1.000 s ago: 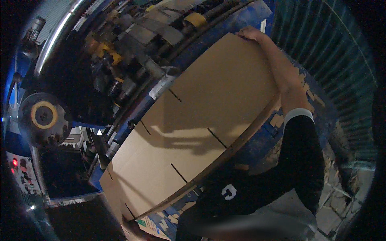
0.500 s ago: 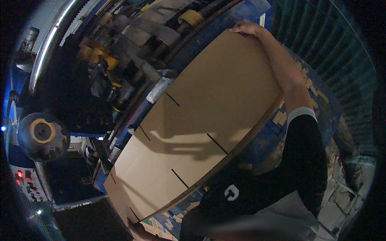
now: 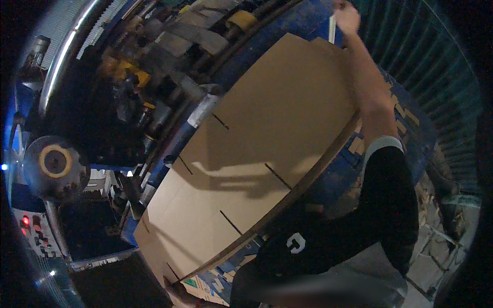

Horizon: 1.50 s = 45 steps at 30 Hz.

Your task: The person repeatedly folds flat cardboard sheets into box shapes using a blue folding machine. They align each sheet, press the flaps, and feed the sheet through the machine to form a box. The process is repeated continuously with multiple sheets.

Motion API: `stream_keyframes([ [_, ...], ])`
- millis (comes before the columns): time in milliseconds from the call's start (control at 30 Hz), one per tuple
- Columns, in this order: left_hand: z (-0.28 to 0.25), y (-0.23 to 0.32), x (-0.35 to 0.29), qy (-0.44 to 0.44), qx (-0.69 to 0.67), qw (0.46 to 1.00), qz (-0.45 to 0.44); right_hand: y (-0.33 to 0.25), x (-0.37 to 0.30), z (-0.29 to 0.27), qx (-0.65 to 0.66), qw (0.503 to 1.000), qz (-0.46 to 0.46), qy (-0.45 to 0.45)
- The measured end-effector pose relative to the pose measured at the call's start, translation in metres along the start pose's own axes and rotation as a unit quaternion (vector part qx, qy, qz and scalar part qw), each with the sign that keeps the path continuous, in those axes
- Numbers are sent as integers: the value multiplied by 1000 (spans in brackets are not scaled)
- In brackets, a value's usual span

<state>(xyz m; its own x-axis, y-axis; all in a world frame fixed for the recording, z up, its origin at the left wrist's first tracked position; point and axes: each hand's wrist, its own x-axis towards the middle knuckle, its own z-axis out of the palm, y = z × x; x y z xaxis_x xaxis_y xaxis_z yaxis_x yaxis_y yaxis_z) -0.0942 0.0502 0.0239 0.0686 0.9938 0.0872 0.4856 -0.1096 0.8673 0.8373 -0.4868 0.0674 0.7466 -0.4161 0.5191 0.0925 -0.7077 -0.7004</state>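
Observation:
A long brown cardboard sheet (image 3: 277, 113) with several dark slots lies slanted in front of me, and a second layer peeks out at its far right corner. My left hand (image 3: 177, 296) is at the near left corner of the cardboard, closed on its edge; part of this hand is hidden. Beyond the far right end, my right hand (image 3: 347, 19) is off the cardboard, its fingers curled beside a pale upright strip (image 3: 332, 30) at the corner of a blue machine panel (image 3: 303, 20). What those fingers hold, if anything, is hidden.
Dark machinery with shafts and a yellow collar (image 3: 241, 20) runs along the far left side of the cardboard. A round wheel (image 3: 55, 161) and a control panel (image 3: 33, 228) with red lights stand at left. Small cardboard offcuts (image 3: 408, 115) litter the blue surface at right.
My right hand has left the cardboard's far corner and moved up and right to the panel corner. The cardboard's far end has shifted slightly, exposing a second layer. My left hand stays put.

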Motion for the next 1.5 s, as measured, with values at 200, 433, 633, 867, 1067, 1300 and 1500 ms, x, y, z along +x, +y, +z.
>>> stream_keyframes([
  [200, 5, 38, -6, -29, -250, 965, -73, 85, -51, -140, -434, 894, -16, -109],
  [433, 9, 67, 12, -55, -361, 919, -151, 46, -261, -214, 298, 952, 75, 11],
  [633, 3, 40, 50, -124, -267, 955, -15, -73, -280, -195, 498, 847, 165, -86],
  [867, 7, 59, -58, -11, 212, 956, 203, -165, -356, -316, 343, 876, -220, -258],
  [1067, 76, 87, -126, -139, -6, 956, 260, -156, -457, -272, 49, 621, -707, -335],
  [1300, 102, 130, -130, -250, 232, 761, 552, -144, -464, -258, 45, 609, -727, -315],
  [1500, 103, 131, -135, -311, 281, 740, 527, -142, -460, -247, 88, 605, -738, -288],
])
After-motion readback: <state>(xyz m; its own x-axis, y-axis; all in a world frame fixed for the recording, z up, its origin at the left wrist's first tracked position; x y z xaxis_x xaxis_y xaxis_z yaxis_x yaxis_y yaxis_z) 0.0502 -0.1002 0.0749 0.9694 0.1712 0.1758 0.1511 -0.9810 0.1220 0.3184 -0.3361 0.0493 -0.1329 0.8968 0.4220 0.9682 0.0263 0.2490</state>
